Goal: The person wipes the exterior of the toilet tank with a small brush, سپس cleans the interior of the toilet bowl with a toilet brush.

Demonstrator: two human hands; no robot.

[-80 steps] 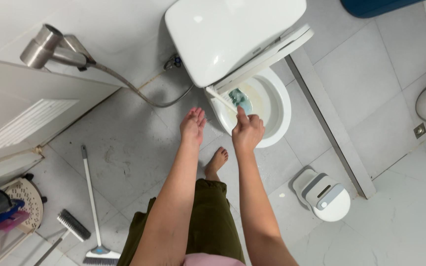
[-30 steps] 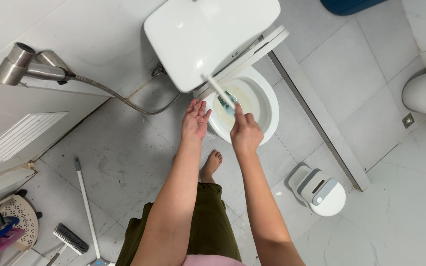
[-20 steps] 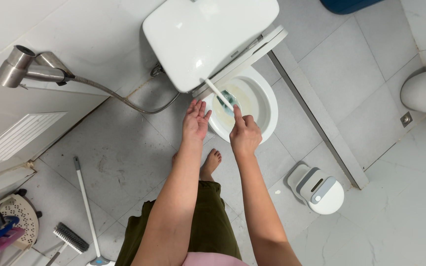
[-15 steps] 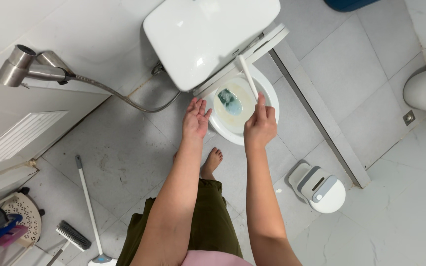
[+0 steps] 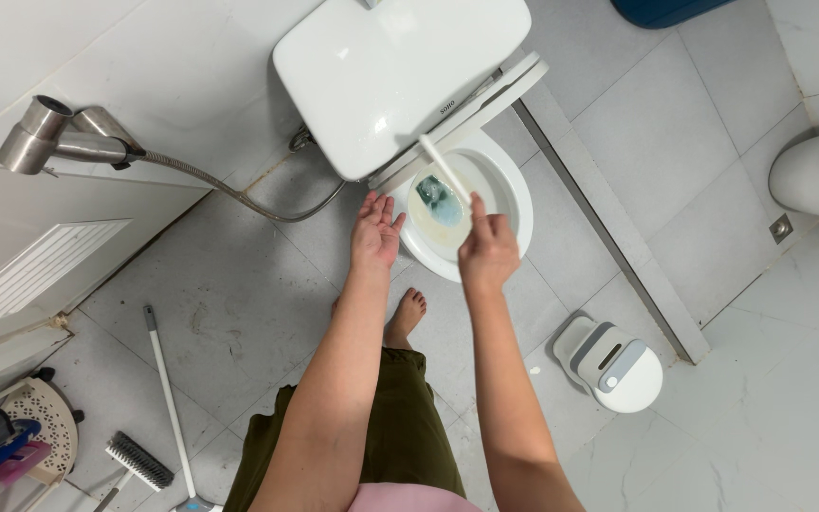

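Raised seat [image 5: 485, 95] behind open bowl [image 5: 514, 204]

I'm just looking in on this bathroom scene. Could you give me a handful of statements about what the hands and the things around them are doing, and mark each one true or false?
1. The right hand grips a white toilet brush over the toilet bowl. True.
2. The left hand holds the spray hose. False: it is open and holds nothing.
3. The toilet seat is raised. True.
4. The white brush holder stands left of the person. False: it stands on the floor to their right.
5. A long-handled broom lies on the floor. True.
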